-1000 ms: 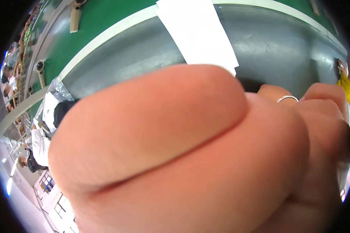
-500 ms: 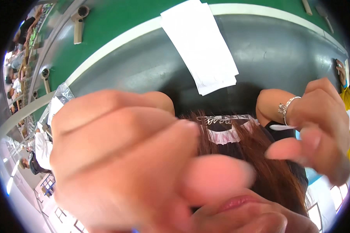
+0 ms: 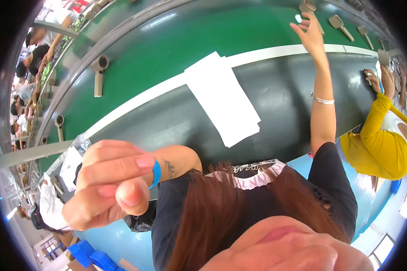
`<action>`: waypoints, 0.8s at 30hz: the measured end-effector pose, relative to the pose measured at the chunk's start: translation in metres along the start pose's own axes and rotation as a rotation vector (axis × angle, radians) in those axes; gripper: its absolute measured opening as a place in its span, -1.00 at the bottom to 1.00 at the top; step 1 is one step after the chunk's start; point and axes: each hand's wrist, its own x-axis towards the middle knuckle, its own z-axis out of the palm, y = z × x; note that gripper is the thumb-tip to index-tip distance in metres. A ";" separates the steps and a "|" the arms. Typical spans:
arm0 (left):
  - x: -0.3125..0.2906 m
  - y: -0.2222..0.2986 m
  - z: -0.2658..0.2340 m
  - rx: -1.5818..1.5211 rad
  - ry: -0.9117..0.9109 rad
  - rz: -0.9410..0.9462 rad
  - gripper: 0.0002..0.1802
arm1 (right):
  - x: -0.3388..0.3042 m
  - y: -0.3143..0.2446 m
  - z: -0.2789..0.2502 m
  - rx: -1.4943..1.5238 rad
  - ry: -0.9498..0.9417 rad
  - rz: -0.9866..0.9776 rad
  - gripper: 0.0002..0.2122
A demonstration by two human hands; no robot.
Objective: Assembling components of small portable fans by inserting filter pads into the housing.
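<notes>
My right arm is stretched far out over the green belt, and my right hand is open with its fingers apart. It reaches a beige hair dryer, whose handle is partly hidden behind the fingers; I cannot tell whether they touch. A small white shiny thing shows beside the fingertips. Raised close in front of me, my left hand has its fingers curled in, with nothing visible in them. A stack of white paper sheets lies between my arms, across the dark work surface and the belt's white edge.
More hair dryers lie on the green belt, one at the left and another at the far right. A person in a yellow top works at my right. Blue crates stand on the floor behind at the left.
My right hand has gone from close in front of me out over the belt to the hair dryer. My left hand has drawn back lower and farther from view, with its fingers still curled.
</notes>
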 end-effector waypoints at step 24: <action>0.004 -0.024 0.080 -0.367 -0.212 -0.699 -0.45 | -0.095 -0.229 -0.069 0.501 -0.067 -0.493 -0.38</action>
